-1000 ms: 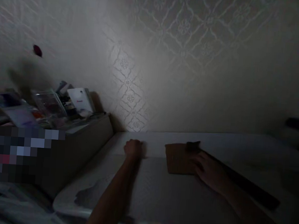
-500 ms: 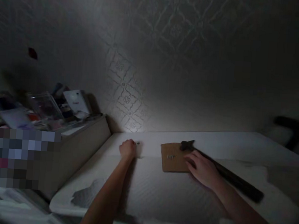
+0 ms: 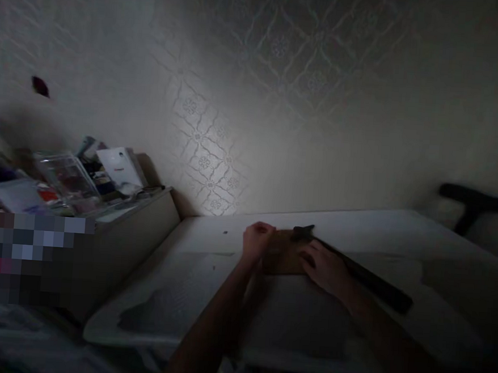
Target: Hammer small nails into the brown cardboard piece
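A brown square board [image 3: 284,254] lies on the white table, its details lost in shadow. My left hand [image 3: 259,241] is at the board's left edge with fingers curled into a pinch; what they hold, if anything, is too small or dark to see. At the board's right side rests my right hand [image 3: 326,267], fingers bent and thumb apart, with nothing visible between them. A dark hammer [image 3: 366,274] lies slanted behind my right hand, its head over the board's far right corner and its handle reaching right.
The white table [image 3: 203,237] stands against a patterned wall. A tiny dark piece [image 3: 225,232] lies on it, left of my left hand. A cabinet [image 3: 143,230] on the left bears a white box [image 3: 120,166] and a clear case [image 3: 68,179]. A dark T-shaped object [image 3: 476,202] stands at right.
My left hand has moved right, from the tiny dark piece on the table to the board. My right hand stays by the board, fingers more bent. The table area has darkened.
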The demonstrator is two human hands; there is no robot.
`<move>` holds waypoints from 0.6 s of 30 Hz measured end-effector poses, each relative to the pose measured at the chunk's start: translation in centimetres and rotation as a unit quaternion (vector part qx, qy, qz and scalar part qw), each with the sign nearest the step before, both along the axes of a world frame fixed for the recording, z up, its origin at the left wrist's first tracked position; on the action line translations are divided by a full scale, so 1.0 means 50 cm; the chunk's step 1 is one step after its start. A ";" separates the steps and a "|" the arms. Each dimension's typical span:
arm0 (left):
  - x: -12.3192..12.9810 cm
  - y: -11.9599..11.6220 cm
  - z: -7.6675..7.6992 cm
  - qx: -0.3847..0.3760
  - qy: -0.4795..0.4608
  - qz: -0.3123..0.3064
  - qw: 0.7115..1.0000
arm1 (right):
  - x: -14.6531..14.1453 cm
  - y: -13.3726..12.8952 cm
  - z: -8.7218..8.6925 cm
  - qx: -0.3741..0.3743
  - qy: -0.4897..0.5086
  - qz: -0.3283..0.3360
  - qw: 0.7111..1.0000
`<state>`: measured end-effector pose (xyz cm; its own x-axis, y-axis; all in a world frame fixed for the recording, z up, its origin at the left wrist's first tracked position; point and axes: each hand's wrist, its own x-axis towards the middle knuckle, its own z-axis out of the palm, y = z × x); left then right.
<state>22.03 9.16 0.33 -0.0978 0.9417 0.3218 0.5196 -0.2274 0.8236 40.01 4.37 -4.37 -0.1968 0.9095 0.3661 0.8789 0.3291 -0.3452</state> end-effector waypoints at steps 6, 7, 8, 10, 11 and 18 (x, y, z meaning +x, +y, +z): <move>0.027 -0.011 -0.042 -0.058 -0.032 -0.043 0.997 | -0.001 -0.001 0.004 -0.002 -0.003 0.001 1.000; 0.022 -0.010 -0.048 -0.060 -0.032 -0.049 0.996 | -0.001 -0.002 0.005 -0.002 -0.002 0.001 1.000; 0.016 -0.008 -0.052 -0.061 -0.035 -0.058 0.996 | -0.001 -0.002 0.005 -0.002 -0.001 -0.001 1.000; 0.007 -0.003 -0.059 -0.070 -0.038 -0.079 0.994 | -0.001 -0.003 0.006 -0.003 0.000 -0.003 1.000; 0.005 -0.001 -0.061 -0.076 -0.038 -0.089 0.992 | -0.001 -0.004 0.006 -0.004 -0.001 -0.003 1.000; 0.006 0.000 -0.067 -0.108 -0.029 -0.128 0.985 | 0.000 -0.009 0.012 -0.001 0.005 -0.002 1.000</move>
<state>22.35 9.16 -3.00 0.1402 0.9837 0.1129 0.4176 -0.1621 0.8940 40.01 3.91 -3.75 -0.1905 0.9109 0.3660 0.8767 0.3256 -0.3541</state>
